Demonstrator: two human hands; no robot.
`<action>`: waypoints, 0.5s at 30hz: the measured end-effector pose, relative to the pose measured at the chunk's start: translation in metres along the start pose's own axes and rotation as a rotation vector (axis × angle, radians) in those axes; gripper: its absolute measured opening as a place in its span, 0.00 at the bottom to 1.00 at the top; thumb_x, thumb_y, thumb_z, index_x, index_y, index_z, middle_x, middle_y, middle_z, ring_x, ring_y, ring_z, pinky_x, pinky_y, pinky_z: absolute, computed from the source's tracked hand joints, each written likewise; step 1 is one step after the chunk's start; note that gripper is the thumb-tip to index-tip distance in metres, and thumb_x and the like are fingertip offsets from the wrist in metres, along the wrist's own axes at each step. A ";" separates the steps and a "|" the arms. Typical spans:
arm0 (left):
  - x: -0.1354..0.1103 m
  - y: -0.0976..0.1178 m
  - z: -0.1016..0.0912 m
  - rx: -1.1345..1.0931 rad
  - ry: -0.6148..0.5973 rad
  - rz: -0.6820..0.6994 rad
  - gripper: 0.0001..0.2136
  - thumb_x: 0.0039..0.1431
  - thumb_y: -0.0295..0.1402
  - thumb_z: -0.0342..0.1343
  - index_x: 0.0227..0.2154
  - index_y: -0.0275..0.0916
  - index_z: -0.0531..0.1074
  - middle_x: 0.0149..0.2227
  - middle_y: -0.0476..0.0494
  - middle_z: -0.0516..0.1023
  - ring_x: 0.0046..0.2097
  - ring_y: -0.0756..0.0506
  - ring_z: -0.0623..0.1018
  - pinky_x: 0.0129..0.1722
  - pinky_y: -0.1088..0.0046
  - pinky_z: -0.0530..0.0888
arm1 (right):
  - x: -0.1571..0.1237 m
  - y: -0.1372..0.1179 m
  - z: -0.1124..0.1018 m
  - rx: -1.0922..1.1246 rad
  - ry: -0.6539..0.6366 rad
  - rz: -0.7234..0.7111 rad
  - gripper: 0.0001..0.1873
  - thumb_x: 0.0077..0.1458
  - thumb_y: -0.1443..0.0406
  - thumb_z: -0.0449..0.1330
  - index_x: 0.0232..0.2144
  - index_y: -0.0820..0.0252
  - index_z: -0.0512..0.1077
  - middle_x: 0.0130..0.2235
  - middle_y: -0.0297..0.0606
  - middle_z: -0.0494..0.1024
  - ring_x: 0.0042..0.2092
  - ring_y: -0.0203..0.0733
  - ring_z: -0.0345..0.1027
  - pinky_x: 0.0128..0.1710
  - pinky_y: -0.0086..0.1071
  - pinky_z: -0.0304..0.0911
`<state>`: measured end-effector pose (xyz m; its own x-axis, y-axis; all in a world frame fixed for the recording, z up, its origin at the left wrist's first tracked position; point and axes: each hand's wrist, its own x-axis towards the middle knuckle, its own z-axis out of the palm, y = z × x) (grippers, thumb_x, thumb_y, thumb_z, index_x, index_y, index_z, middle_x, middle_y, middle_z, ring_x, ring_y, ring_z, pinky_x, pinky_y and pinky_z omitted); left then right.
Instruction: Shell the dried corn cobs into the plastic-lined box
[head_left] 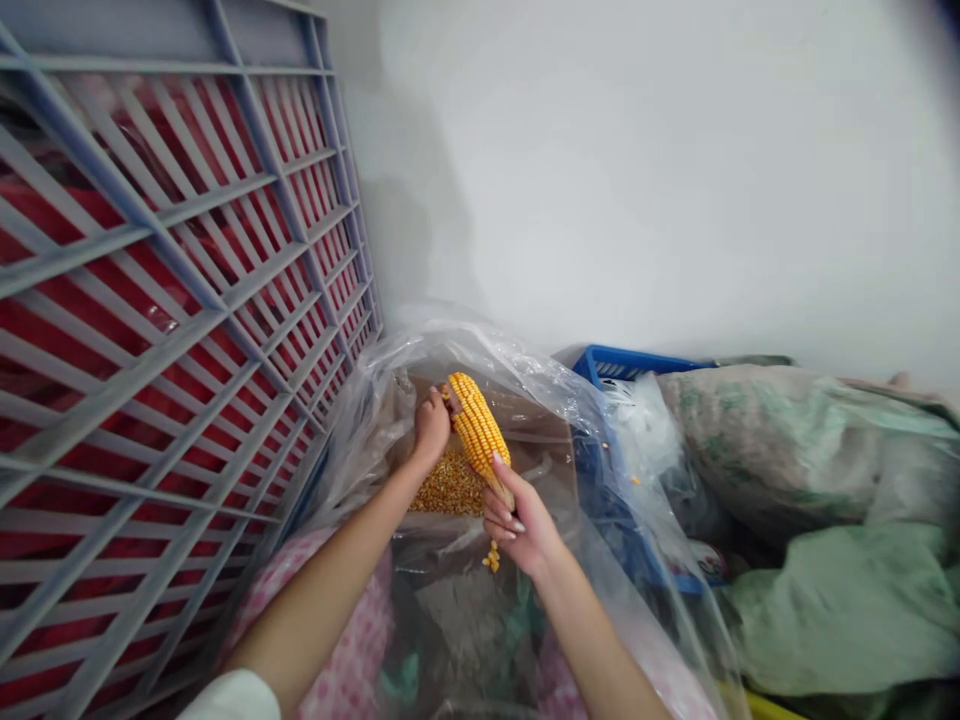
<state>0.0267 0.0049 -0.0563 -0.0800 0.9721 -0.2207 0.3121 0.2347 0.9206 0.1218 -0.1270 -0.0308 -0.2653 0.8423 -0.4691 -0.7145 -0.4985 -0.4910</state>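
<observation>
Two hands hold one corn cob over the mouth of a clear plastic bag. The left hand is closed around the cob's upper end; the right hand grips its lower end, fingers curled shut. The cob tilts, its top leaning left. A pile of loose kernels lies in the bag just below and behind the cob, and a few kernels show under the right hand, apparently falling, though the view is too small to be sure. A grey slatted crate, red behind its slats, stands close on the left, its edge nearly against the bag. A blue basket sits behind the bag to the right, with green sacks heaped beside it. A white wall closes the back, leaving room only above the bag.
</observation>
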 end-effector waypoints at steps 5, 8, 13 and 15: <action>-0.004 0.001 0.000 -0.138 -0.166 -0.057 0.20 0.57 0.43 0.36 0.37 0.36 0.69 0.31 0.41 0.75 0.30 0.46 0.75 0.31 0.70 0.71 | 0.001 -0.004 -0.004 0.067 -0.003 -0.017 0.14 0.47 0.57 0.58 0.26 0.63 0.65 0.09 0.20 0.53 0.11 0.21 0.32 0.10 0.18 0.31; -0.003 0.000 0.000 -0.238 -0.248 -0.165 0.25 0.56 0.49 0.33 0.41 0.37 0.67 0.32 0.41 0.75 0.26 0.47 0.74 0.25 0.71 0.70 | 0.003 -0.006 -0.006 0.101 -0.002 0.005 0.15 0.48 0.56 0.57 0.27 0.64 0.66 0.09 0.20 0.51 0.12 0.21 0.31 0.10 0.17 0.32; 0.002 -0.008 0.003 -0.296 -0.207 -0.098 0.28 0.53 0.54 0.35 0.39 0.38 0.69 0.39 0.37 0.75 0.38 0.43 0.74 0.34 0.69 0.70 | 0.005 0.001 -0.005 0.150 -0.044 0.088 0.16 0.50 0.56 0.55 0.28 0.66 0.68 0.09 0.20 0.52 0.11 0.20 0.31 0.10 0.18 0.32; 0.004 -0.010 0.003 -0.214 -0.104 0.022 0.26 0.56 0.51 0.34 0.36 0.37 0.70 0.40 0.37 0.74 0.42 0.44 0.73 0.40 0.69 0.69 | 0.004 0.003 -0.005 0.177 -0.090 0.107 0.16 0.51 0.56 0.55 0.29 0.66 0.69 0.09 0.20 0.52 0.11 0.20 0.30 0.10 0.18 0.32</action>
<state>0.0258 0.0064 -0.0672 0.0262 0.9747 -0.2221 0.1039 0.2183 0.9703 0.1214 -0.1264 -0.0379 -0.3961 0.8056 -0.4406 -0.7795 -0.5486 -0.3023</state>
